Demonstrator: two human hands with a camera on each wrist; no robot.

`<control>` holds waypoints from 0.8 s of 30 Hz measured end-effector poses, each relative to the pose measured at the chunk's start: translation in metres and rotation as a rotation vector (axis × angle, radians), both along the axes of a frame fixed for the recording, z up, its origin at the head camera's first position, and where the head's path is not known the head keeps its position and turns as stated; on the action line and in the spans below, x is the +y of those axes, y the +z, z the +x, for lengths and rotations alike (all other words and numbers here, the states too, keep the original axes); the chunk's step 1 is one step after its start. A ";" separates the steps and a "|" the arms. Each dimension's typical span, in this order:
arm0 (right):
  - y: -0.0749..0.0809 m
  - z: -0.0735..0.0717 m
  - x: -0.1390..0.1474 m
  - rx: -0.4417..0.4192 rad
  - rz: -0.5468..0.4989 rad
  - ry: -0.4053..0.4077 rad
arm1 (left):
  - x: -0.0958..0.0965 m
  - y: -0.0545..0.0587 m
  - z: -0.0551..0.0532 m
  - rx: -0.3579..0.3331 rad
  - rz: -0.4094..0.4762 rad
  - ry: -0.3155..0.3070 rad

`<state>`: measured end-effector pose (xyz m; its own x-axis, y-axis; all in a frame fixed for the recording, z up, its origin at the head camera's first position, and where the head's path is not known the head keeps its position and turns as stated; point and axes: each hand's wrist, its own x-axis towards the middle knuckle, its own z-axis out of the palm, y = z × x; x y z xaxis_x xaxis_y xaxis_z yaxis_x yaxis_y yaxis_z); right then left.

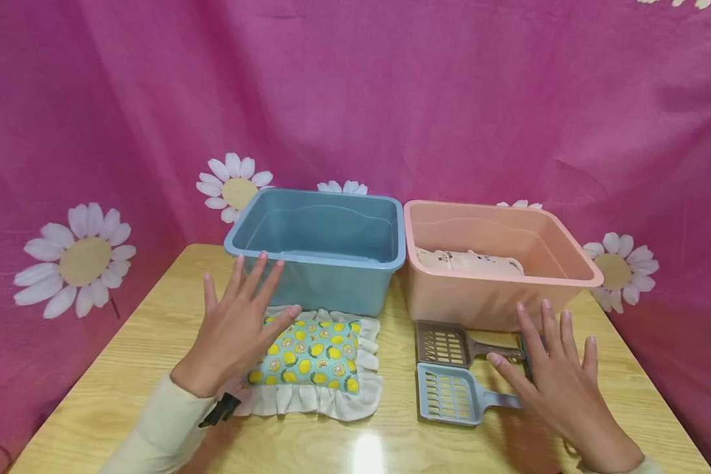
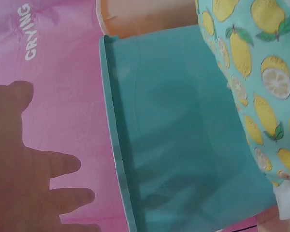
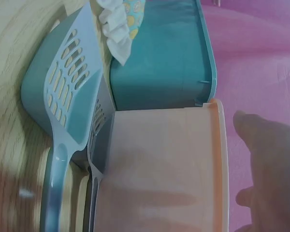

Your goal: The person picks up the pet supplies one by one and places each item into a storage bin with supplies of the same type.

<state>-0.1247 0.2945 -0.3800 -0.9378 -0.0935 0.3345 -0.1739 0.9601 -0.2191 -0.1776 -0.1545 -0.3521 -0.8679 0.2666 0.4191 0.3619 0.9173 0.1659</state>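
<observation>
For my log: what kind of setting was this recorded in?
Probably a makeshift tabletop recording spot, perhaps indoors: a magenta flower-print cloth hangs behind and along both sides of a wood-grain table, where a blue bin and a pink bin stand side by side.

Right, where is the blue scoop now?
In the head view, the blue scoop lies on the table, right of the cushion, in front of the brown scoop.

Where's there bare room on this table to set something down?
Bare tabletop shows between the lemon cushion and blue scoop, and, more widely, left of the left hand. It's crowded at right: the brown scoop lies between the blue scoop and pink bin, with the right hand close by.
</observation>
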 end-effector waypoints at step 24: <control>-0.004 0.003 0.010 -0.035 -0.035 -0.026 | -0.020 0.021 -0.036 -0.047 0.092 0.041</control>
